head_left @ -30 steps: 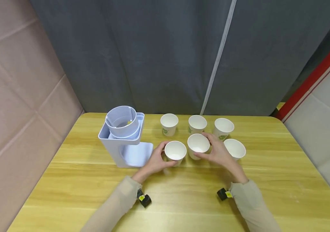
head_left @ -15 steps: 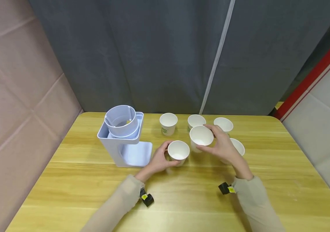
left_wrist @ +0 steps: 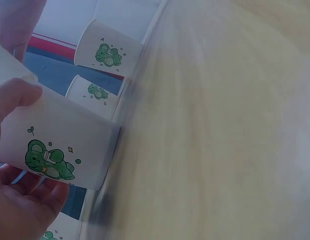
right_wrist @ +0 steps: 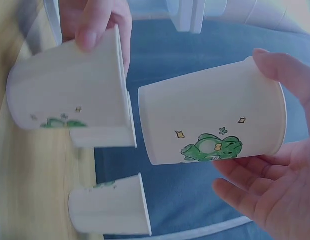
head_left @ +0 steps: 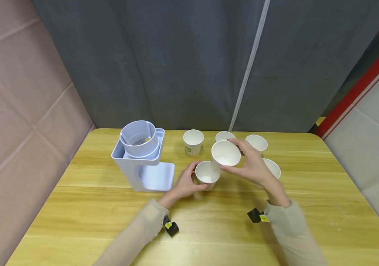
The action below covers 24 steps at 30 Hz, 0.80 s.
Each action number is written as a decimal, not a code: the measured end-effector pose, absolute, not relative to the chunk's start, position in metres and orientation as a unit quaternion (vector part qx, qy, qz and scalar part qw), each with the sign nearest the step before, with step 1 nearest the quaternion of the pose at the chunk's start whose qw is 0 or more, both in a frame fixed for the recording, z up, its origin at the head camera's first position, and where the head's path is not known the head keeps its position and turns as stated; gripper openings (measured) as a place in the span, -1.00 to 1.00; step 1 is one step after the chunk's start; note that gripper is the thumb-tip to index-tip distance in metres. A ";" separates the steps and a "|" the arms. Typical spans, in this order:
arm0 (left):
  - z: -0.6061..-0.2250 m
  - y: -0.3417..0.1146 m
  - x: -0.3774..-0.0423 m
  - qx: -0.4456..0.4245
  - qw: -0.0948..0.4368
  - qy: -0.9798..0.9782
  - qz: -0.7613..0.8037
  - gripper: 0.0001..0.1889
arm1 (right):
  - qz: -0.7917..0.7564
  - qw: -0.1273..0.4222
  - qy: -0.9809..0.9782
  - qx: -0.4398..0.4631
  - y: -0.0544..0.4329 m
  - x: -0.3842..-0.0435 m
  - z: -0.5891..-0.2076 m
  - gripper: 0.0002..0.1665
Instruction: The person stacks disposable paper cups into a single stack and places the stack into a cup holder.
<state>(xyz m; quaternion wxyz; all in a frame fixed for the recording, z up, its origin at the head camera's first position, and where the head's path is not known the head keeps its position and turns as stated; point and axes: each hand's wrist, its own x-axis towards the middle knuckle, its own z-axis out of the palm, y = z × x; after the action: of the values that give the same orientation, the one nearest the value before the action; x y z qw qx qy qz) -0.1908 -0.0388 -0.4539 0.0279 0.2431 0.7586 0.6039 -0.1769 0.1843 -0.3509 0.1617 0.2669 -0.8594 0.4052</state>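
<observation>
My left hand [head_left: 186,181] grips a white paper cup [head_left: 207,173] that stands upright at the middle of the table, thumb on the near side. In the left wrist view this cup [left_wrist: 70,145] shows a green cartoon animal. With thumb and fingers around its sides, my right hand [head_left: 255,167] holds a second white paper cup [head_left: 226,153] in the air. Its base is above and right of the left cup's rim, overlapping it in the head view. From the right wrist, the raised cup [right_wrist: 210,120] faces the open mouth of the left one [right_wrist: 70,85], a small gap between.
Behind the hands stand three more paper cups in a row: left [head_left: 193,142], middle [head_left: 224,136] and right [head_left: 256,141]. Another cup [head_left: 272,168] is partly behind the right hand. A pale blue stand with a round holder [head_left: 139,142] is at the left. A grey curtain [head_left: 176,74] hangs behind the table [head_left: 209,236].
My right hand has lifted its cup off the table, then brought it left over the left cup's edge. My left hand has slid its cup a little to the right.
</observation>
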 end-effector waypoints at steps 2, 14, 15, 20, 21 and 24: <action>-0.452 -0.039 -0.190 0.242 0.031 0.758 0.604 -0.24 | 0.410 0.157 -0.855 0.275 0.180 -0.176 -0.349 -0.16; -0.425 -0.039 -0.176 0.263 0.027 0.760 0.593 -0.31 | 0.410 0.142 -0.850 0.298 0.163 -0.180 -0.355 -0.15; -0.425 -0.038 -0.176 0.263 0.027 0.761 0.593 -0.31 | 0.409 0.139 -0.852 0.295 0.163 -0.180 -0.357 -0.15; -0.420 -0.038 -0.174 0.256 0.039 0.756 0.601 -0.30 | 0.406 0.119 -0.859 0.288 0.160 -0.180 -0.362 -0.16; -0.420 -0.038 -0.174 0.255 0.040 0.756 0.601 -0.30 | 0.408 0.113 -0.858 0.289 0.159 -0.180 -0.363 -0.17; -0.420 -0.038 -0.174 0.254 0.041 0.756 0.602 -0.30 | 0.409 0.102 -0.859 0.289 0.159 -0.181 -0.367 -0.18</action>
<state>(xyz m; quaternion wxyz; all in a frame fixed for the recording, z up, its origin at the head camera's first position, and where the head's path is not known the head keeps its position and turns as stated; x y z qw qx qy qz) -0.1744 -0.0382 -0.4202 0.0411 0.2536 0.7558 0.6024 -0.1811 0.1589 -0.3666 0.1017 0.2889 -0.8594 0.4094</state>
